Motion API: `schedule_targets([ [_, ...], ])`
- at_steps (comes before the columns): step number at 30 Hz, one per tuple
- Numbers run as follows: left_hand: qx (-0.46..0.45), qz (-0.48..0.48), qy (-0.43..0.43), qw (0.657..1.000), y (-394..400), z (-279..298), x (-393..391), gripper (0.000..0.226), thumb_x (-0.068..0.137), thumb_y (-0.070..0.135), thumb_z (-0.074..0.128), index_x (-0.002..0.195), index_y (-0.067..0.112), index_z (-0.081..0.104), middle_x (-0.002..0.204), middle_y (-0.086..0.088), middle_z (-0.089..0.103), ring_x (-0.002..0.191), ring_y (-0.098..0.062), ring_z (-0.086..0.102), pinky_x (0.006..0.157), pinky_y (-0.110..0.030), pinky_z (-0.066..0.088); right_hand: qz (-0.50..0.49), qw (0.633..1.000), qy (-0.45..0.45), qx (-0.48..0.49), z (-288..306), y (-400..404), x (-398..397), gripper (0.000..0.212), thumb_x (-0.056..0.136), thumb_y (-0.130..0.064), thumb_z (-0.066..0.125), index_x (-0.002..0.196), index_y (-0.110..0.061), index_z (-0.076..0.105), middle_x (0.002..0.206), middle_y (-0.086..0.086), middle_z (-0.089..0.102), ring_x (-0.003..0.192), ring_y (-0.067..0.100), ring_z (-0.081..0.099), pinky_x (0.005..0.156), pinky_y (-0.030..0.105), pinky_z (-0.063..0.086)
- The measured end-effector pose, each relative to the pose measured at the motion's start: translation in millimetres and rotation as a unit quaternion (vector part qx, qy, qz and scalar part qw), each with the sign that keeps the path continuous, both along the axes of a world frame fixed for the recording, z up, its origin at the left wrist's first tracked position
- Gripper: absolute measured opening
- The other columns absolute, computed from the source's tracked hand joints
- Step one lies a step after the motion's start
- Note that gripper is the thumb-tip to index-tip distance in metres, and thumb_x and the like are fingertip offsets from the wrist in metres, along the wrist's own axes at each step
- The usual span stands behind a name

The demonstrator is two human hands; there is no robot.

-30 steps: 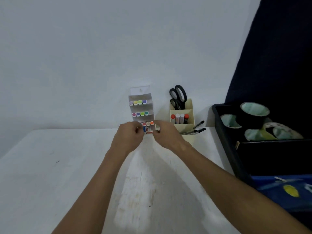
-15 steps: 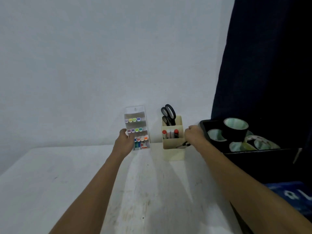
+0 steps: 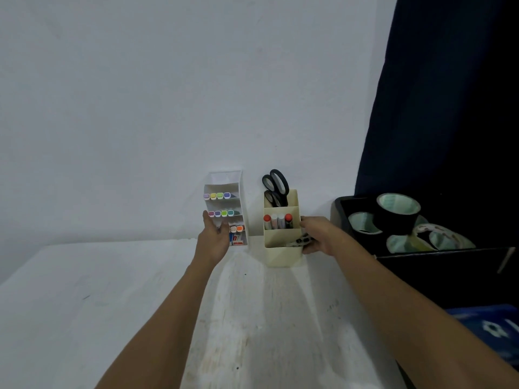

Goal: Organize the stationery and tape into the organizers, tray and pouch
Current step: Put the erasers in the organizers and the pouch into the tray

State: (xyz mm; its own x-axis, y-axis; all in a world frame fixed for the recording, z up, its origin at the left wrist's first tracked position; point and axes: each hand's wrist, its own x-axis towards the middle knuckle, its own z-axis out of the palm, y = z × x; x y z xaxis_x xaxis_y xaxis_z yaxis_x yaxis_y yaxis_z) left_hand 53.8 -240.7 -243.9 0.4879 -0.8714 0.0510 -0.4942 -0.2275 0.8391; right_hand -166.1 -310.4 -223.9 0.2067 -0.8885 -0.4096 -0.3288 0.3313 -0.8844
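Note:
A white tiered organizer (image 3: 241, 186) with rows of coloured highlighters stands against the wall. My left hand (image 3: 214, 237) rests against its lower left side, fingers apart. A cream pen holder (image 3: 282, 252) stands to its right with black scissors (image 3: 276, 188) in the back slot and markers (image 3: 278, 221) in the middle. My right hand (image 3: 317, 234) is at the holder's right side, shut on black pens (image 3: 299, 242) whose ends lie over the front slot. A black tray (image 3: 341, 204) at the right holds tape rolls (image 3: 397, 213).
The white table (image 3: 140, 304) runs to the wall behind the organizers. A dark curtain (image 3: 449, 108) hangs at the right behind the tray. A blue pouch (image 3: 491, 329) lies at the lower right, in front of the tray.
My right hand left the white organizer, took the black pens from beside the cream holder and brought them over its front slot. My left hand stayed at the white organizer. The view tilted up.

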Motion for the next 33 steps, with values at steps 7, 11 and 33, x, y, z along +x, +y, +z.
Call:
schedule_targets([
  [7,-0.007,-0.027,-0.016,0.999,-4,-4,-7,0.043,0.098,0.022,0.045,0.138,0.022,0.029,0.127,-0.005,0.058,0.100,-0.022,0.059,0.077,-0.029,0.043,-0.001,1.000,0.020,-0.003,-4,-1,25,0.026,0.096,-0.013,0.046,0.114,-0.008,0.063,0.109,0.020,0.065,0.091,0.036,0.067,0.076,0.049,0.059],
  [11,-0.004,-0.021,-0.007,1.000,-7,-5,-12,0.054,0.095,0.025,0.054,0.140,0.022,0.024,0.130,-0.002,0.056,0.104,-0.022,0.059,0.077,-0.027,0.043,0.003,0.999,0.053,-0.009,-5,-8,29,0.026,0.095,-0.011,0.043,0.111,-0.006,0.063,0.104,0.019,0.066,0.083,0.036,0.069,0.067,0.048,0.061],
  [33,-0.105,0.021,-0.129,0.986,42,31,-95,0.074,0.079,0.013,0.061,0.142,0.004,0.024,0.129,-0.018,0.039,0.114,-0.034,0.042,0.093,-0.042,0.042,0.012,0.953,0.141,-0.267,26,38,-31,0.043,0.094,-0.017,0.046,0.137,-0.013,0.052,0.132,0.006,0.056,0.111,0.021,0.058,0.084,0.023,0.047],
])
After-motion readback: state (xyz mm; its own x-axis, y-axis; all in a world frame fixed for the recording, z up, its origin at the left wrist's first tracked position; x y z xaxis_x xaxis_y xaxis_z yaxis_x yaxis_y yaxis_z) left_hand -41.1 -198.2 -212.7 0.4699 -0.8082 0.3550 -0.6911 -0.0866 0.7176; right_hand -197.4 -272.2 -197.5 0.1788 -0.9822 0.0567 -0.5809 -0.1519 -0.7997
